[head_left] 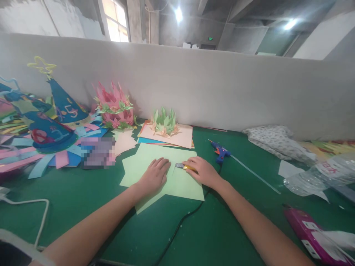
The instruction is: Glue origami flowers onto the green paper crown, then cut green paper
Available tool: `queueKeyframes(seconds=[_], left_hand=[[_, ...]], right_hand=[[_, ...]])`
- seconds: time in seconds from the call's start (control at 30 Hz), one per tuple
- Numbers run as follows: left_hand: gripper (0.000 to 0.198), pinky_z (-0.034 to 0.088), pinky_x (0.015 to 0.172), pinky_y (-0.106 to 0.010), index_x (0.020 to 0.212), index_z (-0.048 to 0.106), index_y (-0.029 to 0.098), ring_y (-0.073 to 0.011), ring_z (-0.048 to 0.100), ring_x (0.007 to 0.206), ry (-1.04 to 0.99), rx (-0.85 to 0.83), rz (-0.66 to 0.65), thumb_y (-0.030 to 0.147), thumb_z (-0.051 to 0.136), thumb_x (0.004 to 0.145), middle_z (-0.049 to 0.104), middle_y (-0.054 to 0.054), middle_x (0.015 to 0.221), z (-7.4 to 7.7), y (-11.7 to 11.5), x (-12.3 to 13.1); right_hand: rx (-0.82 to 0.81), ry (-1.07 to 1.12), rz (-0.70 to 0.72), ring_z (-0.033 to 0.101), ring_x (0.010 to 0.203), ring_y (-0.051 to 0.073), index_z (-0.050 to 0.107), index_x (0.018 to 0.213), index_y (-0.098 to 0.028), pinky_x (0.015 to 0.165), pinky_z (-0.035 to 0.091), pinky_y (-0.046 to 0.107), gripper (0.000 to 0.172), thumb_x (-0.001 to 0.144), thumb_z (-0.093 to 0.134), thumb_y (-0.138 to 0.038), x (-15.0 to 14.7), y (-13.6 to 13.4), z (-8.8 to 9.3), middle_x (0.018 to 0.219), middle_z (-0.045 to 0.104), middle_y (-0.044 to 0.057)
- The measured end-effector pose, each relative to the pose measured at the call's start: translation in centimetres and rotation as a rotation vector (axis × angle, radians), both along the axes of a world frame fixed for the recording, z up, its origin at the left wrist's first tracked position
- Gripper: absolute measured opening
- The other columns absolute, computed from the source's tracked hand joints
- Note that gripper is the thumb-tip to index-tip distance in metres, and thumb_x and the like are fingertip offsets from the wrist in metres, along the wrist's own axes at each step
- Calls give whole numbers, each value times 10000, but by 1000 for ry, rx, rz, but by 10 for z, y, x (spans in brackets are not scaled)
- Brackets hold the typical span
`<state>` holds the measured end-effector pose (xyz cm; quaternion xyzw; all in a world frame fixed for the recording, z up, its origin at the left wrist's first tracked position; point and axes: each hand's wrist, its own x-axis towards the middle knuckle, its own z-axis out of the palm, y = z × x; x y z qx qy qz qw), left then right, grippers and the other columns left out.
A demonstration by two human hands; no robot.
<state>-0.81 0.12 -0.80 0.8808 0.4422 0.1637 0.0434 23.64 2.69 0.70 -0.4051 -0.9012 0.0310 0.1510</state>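
Note:
Pale green paper (155,152), in overlapping pieces with jagged outer edges, lies in front of me on the green table (230,225). My left hand (154,175) rests flat on it, fingers together and stretched out. In my right hand (202,170) is a yellow utility knife (189,167), held low over the paper. Its blade points left, toward my left hand, and seems to touch the sheet. A thin dark line beside the blade may be a cut or a shadow; I cannot tell. My fingers hide part of the knife's handle.
Behind the paper, a green paper crown (164,123) stands on stacked coloured sheets (181,135). Pink crowns (115,105) and blue cone hats (65,101) are at left. A blue glue gun (220,151), plastic bottle (313,175) and magenta power strip (310,236) lie right. A black cable (180,223) crosses the table.

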Motion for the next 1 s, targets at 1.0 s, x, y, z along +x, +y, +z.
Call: queueKeyframes(seconds=[1.0], left_hand=[[386,374,971,-475,1179,476,77,-279,457,1114,-21,44,38,234,296,876,506,-180,1179,-1,-1,-2]], right_hand=[[54,18,36,519,809,178,614,1149,-239,678,424,290,308,907,433,-294,14,6,-9,920,579,84]])
